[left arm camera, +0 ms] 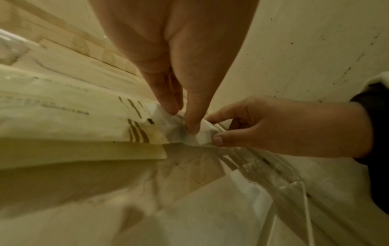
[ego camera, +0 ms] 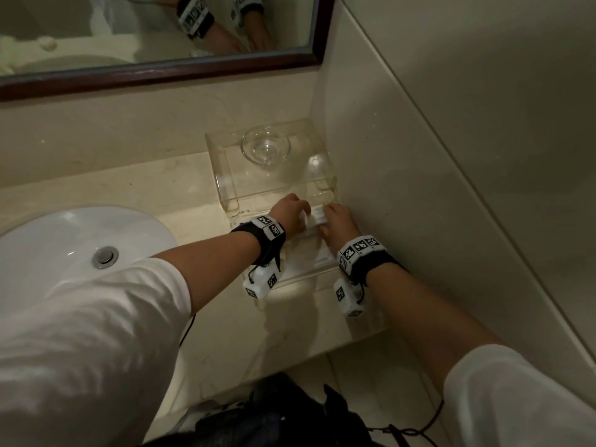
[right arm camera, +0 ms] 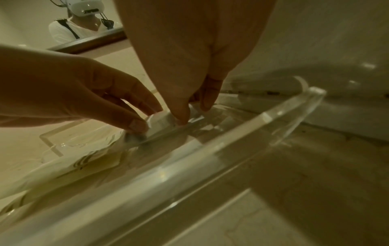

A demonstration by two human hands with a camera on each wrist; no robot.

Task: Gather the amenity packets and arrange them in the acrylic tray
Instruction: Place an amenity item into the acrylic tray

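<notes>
both hands are down in the acrylic tray (ego camera: 325,267), which sits on the counter (ego camera: 161,195) tight against the right-hand wall. the left hand (ego camera: 290,211) and the right hand (ego camera: 338,221) meet over one small white packet (ego camera: 314,221); the left thumb and fingertips (left arm camera: 194,128) pinch its crumpled end, and the right thumb and fingers (right arm camera: 182,116) pinch the other end, so each hand is closed around that same packet, fingers bent and close together. from the left wrist view i count at least two more flat packets (left arm camera: 63,116) lying beside it in the tray, pale with brown stripes; the exact number i cannot tell, as they overlap. one clear acrylic stand (ego camera: 225,175) is behind the tray, with one glass bowl (ego camera: 265,148) on top. one white sink (ego camera: 64,240) lies to the left, one framed mirror (ego camera: 161,72) above.
</notes>
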